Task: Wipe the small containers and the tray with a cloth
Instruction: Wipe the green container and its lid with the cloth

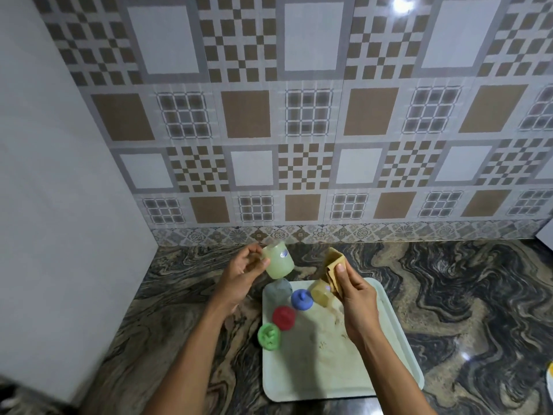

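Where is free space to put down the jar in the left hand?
The tray's near half, nearer than the red container and green container, is bare. Its far end is crowded. The countertop right of the tray is bare too.

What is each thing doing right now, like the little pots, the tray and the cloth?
left hand: holding pale green jar.
pale green jar: lifted, tilted.
right hand: gripping tan cloth.
tan cloth: folded, off the jar.
tray: on counter, stained brown.
gray container: on tray.
blue container: on tray.
red container: on tray.
green container: at tray's left edge.
yellow container: on tray, by right hand.
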